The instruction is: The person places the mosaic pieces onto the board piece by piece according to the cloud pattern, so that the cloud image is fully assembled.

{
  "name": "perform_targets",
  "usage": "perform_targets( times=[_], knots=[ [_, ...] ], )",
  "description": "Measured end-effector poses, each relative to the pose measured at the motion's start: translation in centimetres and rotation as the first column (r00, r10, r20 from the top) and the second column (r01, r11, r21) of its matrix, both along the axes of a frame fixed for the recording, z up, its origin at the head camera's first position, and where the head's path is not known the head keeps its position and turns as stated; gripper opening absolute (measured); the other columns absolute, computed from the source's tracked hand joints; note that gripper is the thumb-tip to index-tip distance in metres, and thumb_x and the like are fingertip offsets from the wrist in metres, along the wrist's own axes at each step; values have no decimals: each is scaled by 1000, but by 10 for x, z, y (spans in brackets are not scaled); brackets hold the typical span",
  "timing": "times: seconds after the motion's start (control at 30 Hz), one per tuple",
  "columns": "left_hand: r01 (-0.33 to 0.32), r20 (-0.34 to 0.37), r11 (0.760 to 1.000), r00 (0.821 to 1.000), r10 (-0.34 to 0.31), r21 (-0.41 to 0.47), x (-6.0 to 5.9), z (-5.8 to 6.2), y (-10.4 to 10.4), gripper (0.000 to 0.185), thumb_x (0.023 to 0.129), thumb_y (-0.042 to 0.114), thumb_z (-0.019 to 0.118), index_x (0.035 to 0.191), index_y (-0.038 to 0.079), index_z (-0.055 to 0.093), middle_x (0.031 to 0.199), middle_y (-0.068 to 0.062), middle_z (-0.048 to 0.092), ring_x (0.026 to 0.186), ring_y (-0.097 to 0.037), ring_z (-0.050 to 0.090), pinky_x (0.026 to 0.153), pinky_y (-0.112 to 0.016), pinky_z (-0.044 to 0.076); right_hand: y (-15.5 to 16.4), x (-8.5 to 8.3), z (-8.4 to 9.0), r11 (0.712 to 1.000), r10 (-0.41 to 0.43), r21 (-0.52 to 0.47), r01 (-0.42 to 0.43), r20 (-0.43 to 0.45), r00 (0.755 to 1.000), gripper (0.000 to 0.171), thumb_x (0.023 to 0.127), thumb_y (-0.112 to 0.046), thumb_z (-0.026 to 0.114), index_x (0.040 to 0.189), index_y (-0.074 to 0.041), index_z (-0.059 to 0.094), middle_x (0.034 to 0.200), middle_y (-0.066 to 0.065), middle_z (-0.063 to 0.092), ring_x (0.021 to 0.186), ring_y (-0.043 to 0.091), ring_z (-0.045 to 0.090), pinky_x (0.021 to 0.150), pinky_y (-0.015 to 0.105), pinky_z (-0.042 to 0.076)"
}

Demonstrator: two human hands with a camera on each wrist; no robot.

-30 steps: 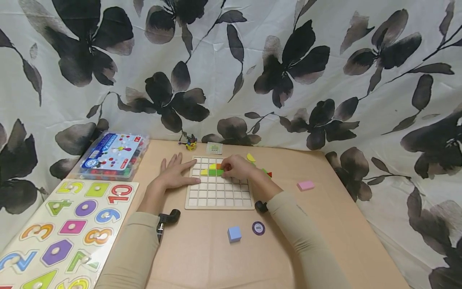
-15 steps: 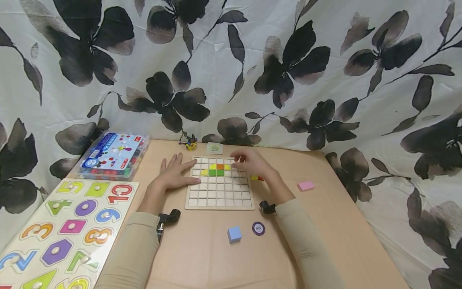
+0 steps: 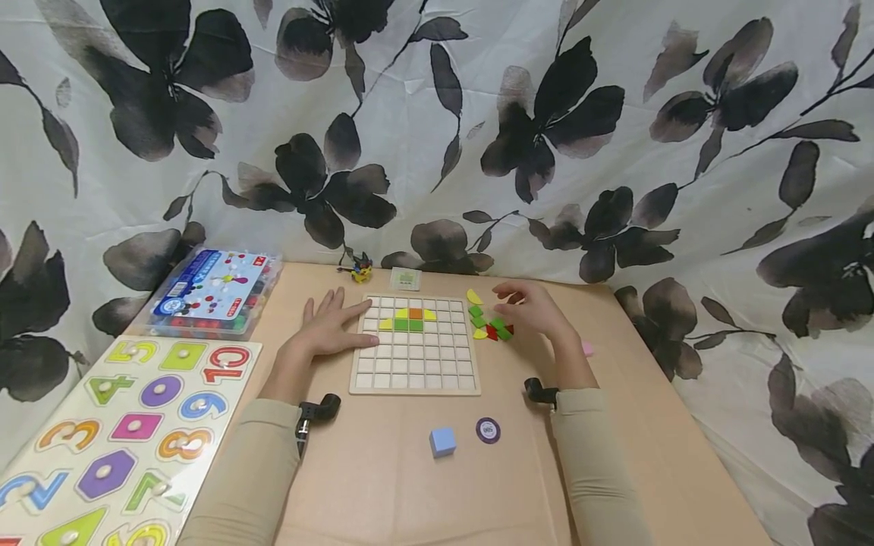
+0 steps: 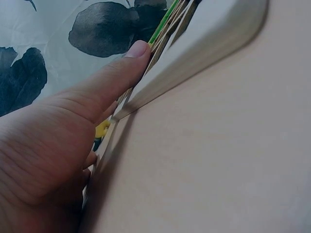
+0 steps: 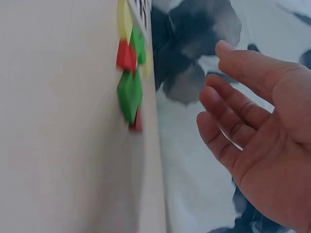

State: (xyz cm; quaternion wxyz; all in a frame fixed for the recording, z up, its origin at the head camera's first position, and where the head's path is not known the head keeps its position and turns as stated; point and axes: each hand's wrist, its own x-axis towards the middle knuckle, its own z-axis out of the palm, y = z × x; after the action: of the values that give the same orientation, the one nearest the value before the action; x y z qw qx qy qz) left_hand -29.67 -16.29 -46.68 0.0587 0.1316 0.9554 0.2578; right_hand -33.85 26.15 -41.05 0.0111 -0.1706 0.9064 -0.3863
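Observation:
A square wooden grid board (image 3: 413, 371) lies in front of me. On its upper half sit two green tiles (image 3: 408, 325), an orange tile (image 3: 415, 313) and several yellow pieces (image 3: 386, 324). My left hand (image 3: 326, 330) rests at the board's left edge; in the left wrist view its thumb (image 4: 138, 51) touches the rim. Right of the board, my right hand (image 3: 536, 307) hovers beside a cluster of loose green, red and yellow pieces (image 3: 492, 332). Its fingers are relaxed and hold nothing, as the right wrist view confirms, where the green piece (image 5: 130, 94) stands apart from the hand.
A small card (image 3: 405, 279) and a little toy (image 3: 360, 269) lie behind the board. On the left are a clear plastic box (image 3: 212, 292) and a number-and-shape puzzle (image 3: 136, 425). Nearer me sit a blue cube (image 3: 442, 442) and a purple chip (image 3: 488, 430). A pink block (image 3: 588, 348) is partly hidden.
My right hand has left the board and moved right, past the loose pieces, uncovering them and a yellow piece beside the orange tile. My left hand has stayed put.

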Motion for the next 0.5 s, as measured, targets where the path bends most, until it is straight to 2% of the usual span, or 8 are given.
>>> perform_targets(
  times=[0.13, 0.2, 0.33, 0.43, 0.5],
  knots=[
    [-8, -2, 1000, 1000, 8, 3, 0, 1, 0, 96, 86, 70, 70, 162, 21, 39, 171, -32, 2, 159, -53, -5, 121, -73, -15, 12, 0, -6, 998, -40, 53, 37, 62, 997, 34, 97, -13, 72, 131, -6, 71, 125, 17, 70, 106, 31, 62, 88, 37, 51],
    [-9, -2, 1000, 1000, 9, 2, 0, 1, 0, 96, 85, 70, 71, 162, 21, 39, 171, -32, 2, 159, -53, -5, 121, -72, -15, 14, -1, -13, 998, -58, 40, 53, 137, 989, 32, 98, -13, 72, 129, -8, 72, 122, 14, 70, 106, 31, 60, 89, 38, 49],
    [-6, 6, 1000, 1000, 6, 6, 1, 1, 1, 96, 85, 70, 71, 162, 21, 39, 171, -32, 2, 159, -53, -5, 121, -72, -15, 15, -7, -29, 999, -7, 42, -1, 196, 981, 28, 97, -8, 72, 125, -5, 73, 114, 14, 70, 97, 26, 58, 79, 30, 53],
    [-6, 8, 1000, 1000, 6, 8, 1, 1, 1, 96, 85, 69, 71, 162, 21, 39, 171, -32, 2, 159, -52, -5, 121, -72, -15, 13, -10, -35, 994, 48, 89, -63, 159, 986, 26, 97, -5, 71, 122, 1, 73, 107, 16, 70, 88, 22, 58, 67, 25, 53],
    [-7, 7, 1000, 1000, 7, 7, 0, 1, 2, 95, 86, 69, 71, 162, 21, 39, 171, -32, 2, 159, -52, -5, 121, -72, -15, 12, -11, -36, 991, 57, 111, -73, 145, 988, 24, 97, -5, 71, 120, 3, 73, 103, 15, 70, 85, 20, 58, 66, 24, 53]
  ],
)
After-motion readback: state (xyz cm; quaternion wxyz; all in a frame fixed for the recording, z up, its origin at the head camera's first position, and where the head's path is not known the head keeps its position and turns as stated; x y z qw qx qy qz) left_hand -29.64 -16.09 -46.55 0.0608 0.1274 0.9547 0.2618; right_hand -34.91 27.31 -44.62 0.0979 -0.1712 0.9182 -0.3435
